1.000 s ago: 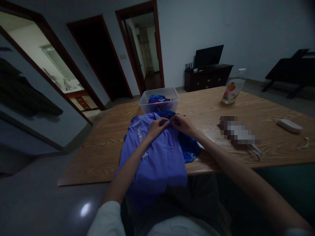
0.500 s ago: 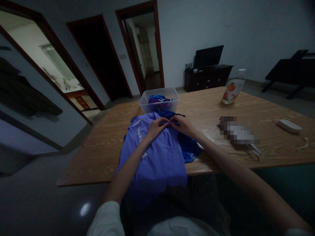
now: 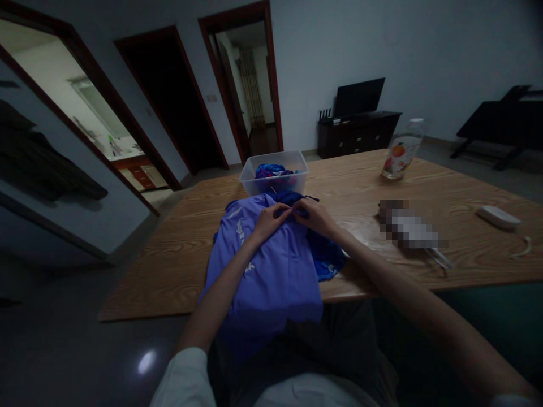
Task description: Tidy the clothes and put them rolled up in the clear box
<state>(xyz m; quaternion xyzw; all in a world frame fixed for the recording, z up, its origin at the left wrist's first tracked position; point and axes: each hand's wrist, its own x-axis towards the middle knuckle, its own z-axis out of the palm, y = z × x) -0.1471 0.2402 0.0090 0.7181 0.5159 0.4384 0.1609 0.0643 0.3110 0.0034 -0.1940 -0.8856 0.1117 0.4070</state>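
**A:** Looking at the dim room first: long wood-grain table [image 3: 424,186], grey floor, pale walls, three dark-framed doorways on the left, and a dark TV stand [image 3: 358,133] against the far wall. What's on the table?

**B:** Near the front edge there's a purple-blue fabric garment with white print [image 3: 263,271], draped over that edge toward the person's lap. Just behind it sits a clear plastic tub [image 3: 275,172] with more blue cloth inside. Toward the far edge on the right stands a clear plastic bottle with a fruit label [image 3: 401,151], and near the right end lies a flat white object [image 3: 498,216].

**A:** And the hands?

**B:** Both are at the garment's top end, near the tub. The left hand [image 3: 269,220] has its fingers pinched together on a fold of the fabric; the right hand [image 3: 316,216] is pinched on the same fold, fingertips almost meeting the left's.

**A:** Anything between them?

**B:** Too dark to tell.
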